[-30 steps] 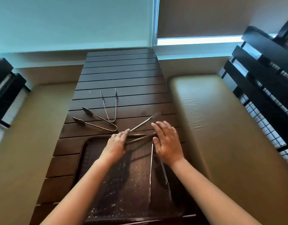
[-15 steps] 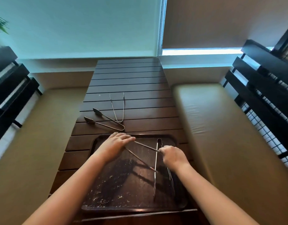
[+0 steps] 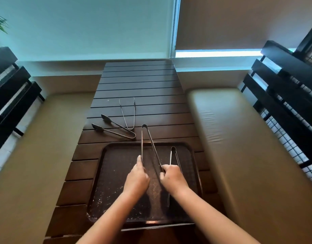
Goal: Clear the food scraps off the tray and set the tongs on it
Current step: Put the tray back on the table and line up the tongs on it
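A dark brown tray (image 3: 116,175) speckled with pale crumbs lies on the slatted wooden table (image 3: 139,85). Over its middle, a pair of long steel tongs (image 3: 148,143) points away from me, its bend past the tray's far rim. My left hand (image 3: 136,180) grips one arm of it and my right hand (image 3: 171,178) grips the other. A second pair of tongs (image 3: 173,155) lies on the tray's right side, partly under my right hand. On the table beyond the tray rest spoon-tipped tongs (image 3: 114,128) and thin wire tongs (image 3: 128,113).
Tan padded benches run along both sides of the table, one on the left (image 3: 33,155) and one on the right (image 3: 248,147). Dark slatted backrests (image 3: 283,95) stand behind them. A window with lowered blinds fills the far wall.
The tongs lay sideways across the tray's far part under both hands. They now point straight away from me, with each hand on one arm, closer to me.
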`<state>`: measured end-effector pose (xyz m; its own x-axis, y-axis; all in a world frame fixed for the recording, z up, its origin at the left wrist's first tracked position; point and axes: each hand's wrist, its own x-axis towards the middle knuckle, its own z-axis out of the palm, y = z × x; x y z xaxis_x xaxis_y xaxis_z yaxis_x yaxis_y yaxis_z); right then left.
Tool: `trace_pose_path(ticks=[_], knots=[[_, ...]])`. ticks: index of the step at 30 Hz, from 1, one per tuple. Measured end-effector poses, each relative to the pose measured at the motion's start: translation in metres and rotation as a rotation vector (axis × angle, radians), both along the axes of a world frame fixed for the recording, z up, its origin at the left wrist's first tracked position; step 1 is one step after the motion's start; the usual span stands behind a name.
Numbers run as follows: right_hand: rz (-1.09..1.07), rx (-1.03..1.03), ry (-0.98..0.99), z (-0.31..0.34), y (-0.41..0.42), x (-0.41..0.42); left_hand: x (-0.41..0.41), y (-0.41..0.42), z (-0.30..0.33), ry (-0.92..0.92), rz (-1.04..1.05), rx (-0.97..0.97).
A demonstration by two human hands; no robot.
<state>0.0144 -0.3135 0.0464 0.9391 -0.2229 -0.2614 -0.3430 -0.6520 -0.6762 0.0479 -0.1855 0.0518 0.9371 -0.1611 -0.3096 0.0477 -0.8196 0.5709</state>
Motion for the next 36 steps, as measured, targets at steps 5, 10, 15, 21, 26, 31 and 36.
trace_pose_path(ticks=[5,10,15,21,26,31,36], knots=[[0.065,-0.061,0.005,-0.007,-0.01,-0.014,-0.004,0.022,-0.019,0.076,-0.052,0.023],[0.111,-0.308,-0.017,-0.024,-0.029,-0.022,-0.011,0.026,-0.038,0.123,-0.099,0.052],[0.069,-0.432,0.104,-0.036,-0.046,-0.033,-0.017,0.02,-0.049,0.126,-0.167,0.115],[0.031,-0.362,0.219,-0.047,-0.054,-0.043,-0.018,0.016,-0.059,0.154,-0.171,0.137],[0.04,-0.328,0.26,-0.056,-0.054,-0.047,-0.018,0.011,-0.062,0.156,-0.151,0.13],[0.027,-0.287,0.285,-0.063,-0.054,-0.049,-0.016,0.009,-0.063,0.179,-0.104,0.114],[-0.009,-0.214,0.275,-0.064,-0.058,-0.046,-0.01,0.01,-0.062,0.14,-0.05,0.145]])
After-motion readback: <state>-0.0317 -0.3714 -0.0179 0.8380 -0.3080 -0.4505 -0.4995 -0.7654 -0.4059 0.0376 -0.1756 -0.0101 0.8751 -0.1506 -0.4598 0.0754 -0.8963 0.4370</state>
